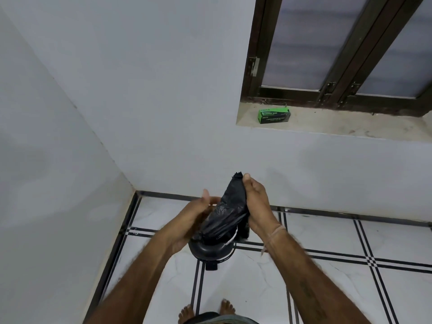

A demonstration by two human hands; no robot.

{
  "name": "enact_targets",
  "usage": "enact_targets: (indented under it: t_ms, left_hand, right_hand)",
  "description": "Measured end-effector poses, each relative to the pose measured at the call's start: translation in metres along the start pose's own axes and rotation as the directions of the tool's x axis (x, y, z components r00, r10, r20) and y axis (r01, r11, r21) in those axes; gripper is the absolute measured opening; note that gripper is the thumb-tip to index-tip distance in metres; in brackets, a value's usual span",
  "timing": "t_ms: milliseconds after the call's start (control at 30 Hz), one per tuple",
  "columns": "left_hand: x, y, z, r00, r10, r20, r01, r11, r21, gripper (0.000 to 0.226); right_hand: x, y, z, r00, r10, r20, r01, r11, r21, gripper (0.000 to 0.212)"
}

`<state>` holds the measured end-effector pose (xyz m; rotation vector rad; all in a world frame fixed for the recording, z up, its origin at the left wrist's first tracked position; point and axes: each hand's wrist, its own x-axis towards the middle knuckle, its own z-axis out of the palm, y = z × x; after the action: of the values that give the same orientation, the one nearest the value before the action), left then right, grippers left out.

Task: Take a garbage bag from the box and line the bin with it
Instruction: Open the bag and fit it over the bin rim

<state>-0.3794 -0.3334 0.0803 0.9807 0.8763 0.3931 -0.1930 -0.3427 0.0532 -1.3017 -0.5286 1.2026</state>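
Directly beneath the hands the bin [210, 250] is standing on the floor, so the coming move is looking like a short drop. The garbage bag [231, 211], black, glossy and still bunched, is slanting steeply from upper right down to the bin's top. The right hand [254, 202] is gripping its upper end. The left hand [205, 206], lower and nearer the bin, is resting flat-fingered against its side. The box [274, 115] is sitting well apart on the sill.

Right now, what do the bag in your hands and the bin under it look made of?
The garbage bag: thin black plastic film, glossy, crumpled. The bin: probably hard black plastic, smooth with a soft sheen on its rim.
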Motion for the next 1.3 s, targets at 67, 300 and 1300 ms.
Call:
enact_targets:
  t_ms: [67, 300, 1300]
  left_hand:
    - [0.003, 0.005, 0.011, 0.998, 0.050, 0.035, -0.052, 0.998, 0.037, 0.042]
    - [0.010, -0.006, 0.022, 0.996, 0.069, -0.056, -0.077, 0.984, -0.158, 0.035]
    - [0.015, -0.035, -0.005, 0.874, -0.217, -0.434, -0.195, 0.661, -0.724, 0.044]
  right_hand:
    - [0.000, -0.003, 0.001, 0.999, -0.006, 0.032, 0.007, 1.000, -0.029, 0.041]
    - [0.001, -0.003, 0.007, 0.999, -0.041, 0.022, 0.043, 0.993, -0.110, 0.041]
    - [-0.009, 0.000, -0.028, 0.838, 0.544, 0.044, -0.509, 0.750, 0.423, 0.032]
